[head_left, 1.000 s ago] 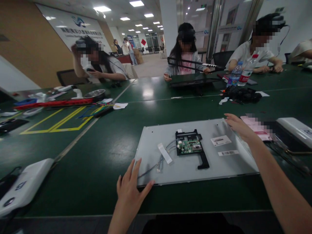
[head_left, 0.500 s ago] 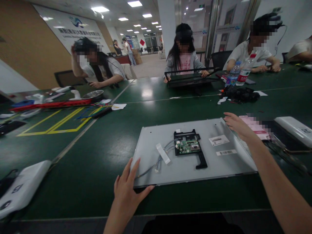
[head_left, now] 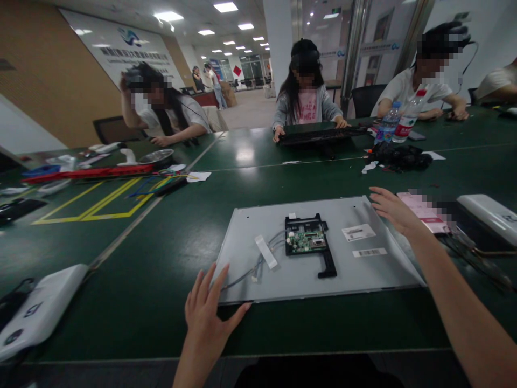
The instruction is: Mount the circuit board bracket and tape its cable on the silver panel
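Note:
A flat grey display panel (head_left: 234, 231) lies on the green table with its metal back up. Near its middle is a black plastic bracket (head_left: 328, 264) around a green circuit board (head_left: 307, 242). Grey-blue wires (head_left: 241, 279) run from the board to the left edge, under a strip of whitish tape (head_left: 266, 252). My left hand (head_left: 207, 304) rests at the panel's near left corner, fingers spread and thumb along the front edge. At the far right corner is my right hand (head_left: 398, 213), its fingers stretched out beside the edge. Neither hand is closed around the panel.
White devices (head_left: 44, 310) (head_left: 490, 215) lie at both sides, with a pink-screened phone (head_left: 424, 212) and cables on the right. Two bottles (head_left: 409, 116) stand beyond. Across the table a person (head_left: 305, 89) holds a black frame (head_left: 323, 136). Tools and a red bar (head_left: 92, 173) lie far left.
The panel has slid slightly left, and my left hand has shifted left with it. My right hand is nearly still. Across the table, the person's black frame has been tipped down flatter.

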`<move>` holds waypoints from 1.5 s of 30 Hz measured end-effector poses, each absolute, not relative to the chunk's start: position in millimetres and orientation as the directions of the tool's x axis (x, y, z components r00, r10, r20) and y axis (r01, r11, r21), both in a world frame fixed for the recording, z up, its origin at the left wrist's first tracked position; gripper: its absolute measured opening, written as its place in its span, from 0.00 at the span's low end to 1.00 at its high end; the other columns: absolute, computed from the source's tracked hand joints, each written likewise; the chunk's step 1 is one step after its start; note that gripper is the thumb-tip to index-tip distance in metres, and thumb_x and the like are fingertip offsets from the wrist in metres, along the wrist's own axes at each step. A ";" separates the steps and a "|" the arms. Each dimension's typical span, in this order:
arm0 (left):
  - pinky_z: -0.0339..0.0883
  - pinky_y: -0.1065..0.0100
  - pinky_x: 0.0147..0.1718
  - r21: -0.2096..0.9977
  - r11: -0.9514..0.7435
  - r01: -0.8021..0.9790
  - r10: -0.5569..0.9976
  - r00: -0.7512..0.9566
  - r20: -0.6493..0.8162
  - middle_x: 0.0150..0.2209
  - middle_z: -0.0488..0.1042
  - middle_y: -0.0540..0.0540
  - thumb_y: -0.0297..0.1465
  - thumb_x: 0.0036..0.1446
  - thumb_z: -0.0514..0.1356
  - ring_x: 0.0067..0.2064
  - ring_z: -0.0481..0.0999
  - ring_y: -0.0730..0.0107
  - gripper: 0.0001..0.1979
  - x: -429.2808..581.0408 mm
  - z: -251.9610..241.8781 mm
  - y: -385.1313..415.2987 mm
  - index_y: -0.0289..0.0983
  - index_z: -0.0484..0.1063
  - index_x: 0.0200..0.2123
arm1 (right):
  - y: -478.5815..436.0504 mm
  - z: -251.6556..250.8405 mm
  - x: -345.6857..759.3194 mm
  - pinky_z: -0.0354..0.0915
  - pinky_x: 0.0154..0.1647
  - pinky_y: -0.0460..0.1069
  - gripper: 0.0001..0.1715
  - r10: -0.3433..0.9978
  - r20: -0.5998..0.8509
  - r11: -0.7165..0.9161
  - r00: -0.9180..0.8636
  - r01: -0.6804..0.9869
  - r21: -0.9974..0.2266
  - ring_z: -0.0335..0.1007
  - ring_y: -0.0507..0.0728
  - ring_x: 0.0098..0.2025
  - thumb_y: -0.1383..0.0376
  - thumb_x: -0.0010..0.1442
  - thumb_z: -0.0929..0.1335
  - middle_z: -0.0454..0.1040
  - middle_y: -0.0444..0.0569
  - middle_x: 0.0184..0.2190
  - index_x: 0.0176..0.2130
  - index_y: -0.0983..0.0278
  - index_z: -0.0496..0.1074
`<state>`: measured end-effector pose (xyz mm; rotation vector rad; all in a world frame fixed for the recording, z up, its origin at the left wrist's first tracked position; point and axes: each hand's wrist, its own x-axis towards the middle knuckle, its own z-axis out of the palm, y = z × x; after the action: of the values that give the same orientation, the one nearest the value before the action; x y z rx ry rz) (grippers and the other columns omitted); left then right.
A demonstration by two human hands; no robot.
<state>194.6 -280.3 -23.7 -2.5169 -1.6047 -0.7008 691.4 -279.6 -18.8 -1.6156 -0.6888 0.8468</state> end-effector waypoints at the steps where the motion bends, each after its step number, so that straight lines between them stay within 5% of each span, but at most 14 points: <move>1: 0.52 0.43 0.60 0.186 -0.453 0.872 0.839 0.346 0.420 0.65 0.57 0.40 0.41 0.56 0.60 0.67 0.50 0.45 0.34 196.8 -20.8 -282.5 0.45 0.53 0.64 | -279.5 -19.2 691.4 0.57 0.61 0.60 0.32 0.806 -0.164 -0.196 0.568 -0.005 -0.981 0.64 0.65 0.59 0.53 0.53 0.69 0.67 0.53 0.58 0.56 0.54 0.67; 6: 0.47 0.40 0.62 0.184 -0.509 0.841 0.797 0.381 0.468 0.66 0.55 0.41 0.33 0.60 0.57 0.69 0.45 0.49 0.31 225.6 -3.6 -302.7 0.44 0.52 0.65 | -280.0 -18.9 690.8 0.57 0.61 0.60 0.30 0.809 -0.163 -0.188 0.565 -0.014 -0.982 0.64 0.64 0.59 0.54 0.53 0.69 0.69 0.51 0.56 0.55 0.53 0.68; 12: 0.45 0.46 0.65 0.166 -0.748 0.643 0.657 0.682 0.322 0.67 0.55 0.44 0.25 0.61 0.53 0.69 0.48 0.58 0.30 305.3 0.7 -339.9 0.44 0.53 0.65 | -279.7 -17.9 689.8 0.60 0.60 0.59 0.29 0.810 -0.155 -0.188 0.566 0.000 -0.982 0.67 0.63 0.57 0.54 0.53 0.69 0.70 0.49 0.55 0.54 0.51 0.68; 18: 0.49 0.50 0.65 0.265 -0.840 0.473 0.526 0.831 0.182 0.67 0.54 0.49 0.32 0.65 0.51 0.69 0.48 0.62 0.24 370.1 5.6 -354.5 0.42 0.56 0.64 | -278.9 -17.9 691.3 0.63 0.57 0.57 0.29 0.806 -0.162 -0.193 0.569 -0.006 -0.981 0.68 0.62 0.56 0.55 0.53 0.69 0.69 0.49 0.56 0.54 0.52 0.67; 24: 0.52 0.54 0.65 0.280 -0.884 0.373 0.438 0.872 0.220 0.68 0.52 0.45 0.34 0.67 0.49 0.68 0.50 0.63 0.23 409.8 7.7 -358.7 0.38 0.56 0.64 | -279.7 -14.7 689.0 0.61 0.60 0.57 0.29 0.805 -0.169 -0.193 0.569 -0.019 -0.981 0.67 0.62 0.56 0.57 0.51 0.69 0.71 0.49 0.55 0.53 0.53 0.67; 31: 0.58 0.57 0.62 0.339 -0.852 0.399 0.466 0.873 0.144 0.62 0.65 0.45 0.28 0.68 0.45 0.63 0.62 0.67 0.22 423.4 -10.4 -355.1 0.37 0.55 0.64 | -281.0 -10.7 686.1 0.60 0.60 0.59 0.30 0.802 -0.155 -0.204 0.576 0.021 -0.979 0.66 0.63 0.57 0.56 0.52 0.69 0.71 0.51 0.54 0.54 0.54 0.67; 45: 0.57 0.58 0.62 0.336 -0.860 0.383 0.445 0.886 0.128 0.62 0.64 0.46 0.23 0.66 0.47 0.64 0.61 0.69 0.23 399.8 -10.5 -342.4 0.38 0.57 0.63 | -278.9 -12.1 675.6 0.65 0.56 0.56 0.31 0.832 -0.147 -0.173 0.536 -0.001 -0.985 0.68 0.62 0.55 0.56 0.51 0.70 0.71 0.50 0.52 0.54 0.53 0.66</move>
<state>399.8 -342.4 -10.5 -3.3459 -0.7530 -0.3522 675.6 -278.9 -12.1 -1.5792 -0.7283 0.8692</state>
